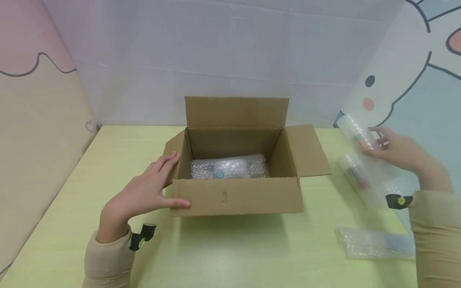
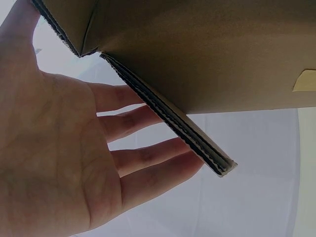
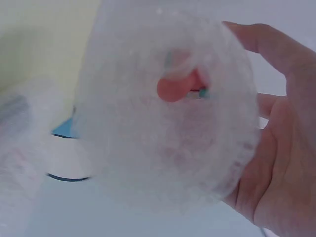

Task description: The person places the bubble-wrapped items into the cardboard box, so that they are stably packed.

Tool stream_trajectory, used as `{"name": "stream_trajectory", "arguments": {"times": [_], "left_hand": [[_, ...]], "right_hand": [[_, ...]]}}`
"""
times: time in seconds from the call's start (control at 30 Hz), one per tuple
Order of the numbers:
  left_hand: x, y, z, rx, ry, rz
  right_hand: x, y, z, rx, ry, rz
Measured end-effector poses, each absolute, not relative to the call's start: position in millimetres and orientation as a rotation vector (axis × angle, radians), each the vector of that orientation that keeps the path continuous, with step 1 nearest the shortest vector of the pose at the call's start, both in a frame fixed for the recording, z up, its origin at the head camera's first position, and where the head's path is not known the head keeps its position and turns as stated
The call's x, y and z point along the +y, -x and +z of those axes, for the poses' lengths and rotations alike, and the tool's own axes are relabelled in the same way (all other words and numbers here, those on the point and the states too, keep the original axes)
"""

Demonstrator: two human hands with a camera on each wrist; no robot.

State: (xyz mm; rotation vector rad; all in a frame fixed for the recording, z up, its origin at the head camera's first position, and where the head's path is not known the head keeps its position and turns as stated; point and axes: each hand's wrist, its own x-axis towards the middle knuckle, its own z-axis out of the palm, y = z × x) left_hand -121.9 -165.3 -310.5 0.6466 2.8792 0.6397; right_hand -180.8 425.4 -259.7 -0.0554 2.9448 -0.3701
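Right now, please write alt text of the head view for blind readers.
A person's right hand holds a bubble-wrapped roll while the left hand touches an open cardboard box with a wrapped package inside. More wrapped packages are right of the box.

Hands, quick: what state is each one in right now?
Left hand: open, touching the front flap and left flap of the cardboard box.
Right hand: closed, holding a bubble-wrapped roll.

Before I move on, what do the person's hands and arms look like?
The left hand and right hand are bare; no gloves show. Tan sleeves cover the forearms, and a small black fitting with a yellow-green mark sits near each cuff.
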Motion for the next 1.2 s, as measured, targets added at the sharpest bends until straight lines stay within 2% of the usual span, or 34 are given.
{"name": "stream_trajectory", "arguments": {"times": [0.27,0.6,0.93,1.2], "left_hand": [[-165.2,121.6,-309.8,2.874,-0.642,0.651],[-165.8,121.1,-310.6,2.867,-0.625,0.658],[-163.4,121.2,-311.5,2.871,-0.634,0.668],[-161.4,121.7,-310.4,2.880,-0.640,0.647]], "right_hand": [[405.2,178.5,-209.5,3.147,0.054,-0.263],[336.1,183.2,-166.3,3.161,0.374,-0.226],[260.9,191.7,-154.8,2.998,0.900,-0.307],[213.1,202.3,-155.6,2.817,1.094,-0.246]]}}
